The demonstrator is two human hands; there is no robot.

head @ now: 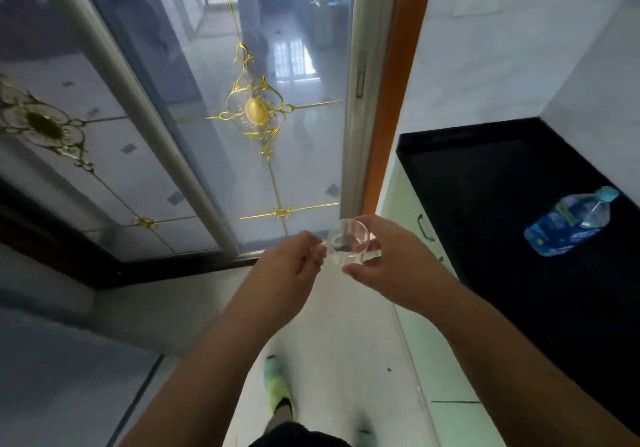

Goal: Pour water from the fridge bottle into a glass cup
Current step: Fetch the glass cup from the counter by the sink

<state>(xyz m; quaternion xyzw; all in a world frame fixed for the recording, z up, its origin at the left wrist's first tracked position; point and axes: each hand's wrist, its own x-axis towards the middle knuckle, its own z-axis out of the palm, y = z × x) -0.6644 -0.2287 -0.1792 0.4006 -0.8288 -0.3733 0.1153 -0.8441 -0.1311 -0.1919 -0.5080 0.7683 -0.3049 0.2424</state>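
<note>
From the head camera, the right hand (pixel 391 266) has the glass cup (pixel 348 244) in its grasp: the fingers (pixel 372 225) curl over the far side of the cup and the thumb closes in on its near side, so the cup sits pinched between them. The cup is clear, tipped so that its mouth faces roughly toward the camera, and it is held in the air above the floor, well clear of any surface. The left hand (pixel 289 266) is drawn in just beside the cup on its left, its fingers bent inward with the tips at the cup's edge; whether they actually grip the glass or only touch it cannot be told, as the tips blur into the clear wall. Both forearms reach forward from the lower edge of the view and converge at the cup, wrists level, backs of the hands turned upward.

The water bottle (pixel 569 225) stands on the black bench (pixel 485 204) at the right, well apart from both hands, with its blue label and pale blue cap on. Behind the hands stands a glass sliding door (pixel 256 111) with gold ornament. A foot in a green shoe (pixel 278 387) rests on the pale floor (pixel 329 342) below.
</note>
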